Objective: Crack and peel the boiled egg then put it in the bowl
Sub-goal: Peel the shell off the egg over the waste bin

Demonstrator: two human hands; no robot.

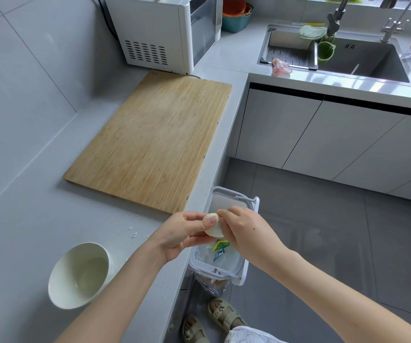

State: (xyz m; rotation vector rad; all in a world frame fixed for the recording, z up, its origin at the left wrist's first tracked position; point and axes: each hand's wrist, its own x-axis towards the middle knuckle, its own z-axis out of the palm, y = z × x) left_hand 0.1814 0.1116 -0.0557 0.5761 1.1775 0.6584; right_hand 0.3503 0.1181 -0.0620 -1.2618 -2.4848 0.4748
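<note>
My left hand (183,233) grips a pale boiled egg (214,230) at the counter's edge, thumb pressed on its top. My right hand (244,231) pinches at the egg's upper right side with its fingertips. Both hands hover over an open white waste bin (245,271) that hangs off the counter. A white bowl (62,276) stands on the grey counter to the lower left, with nothing in it that I can see. A few small shell bits (134,234) lie on the counter between the bowl and my left hand.
A large wooden cutting board (150,142) lies on the counter ahead. Behind it stands a white microwave (164,30). The sink (362,58) with a tap sits at the far right. My feet in sandals (214,320) stand on the grey floor below.
</note>
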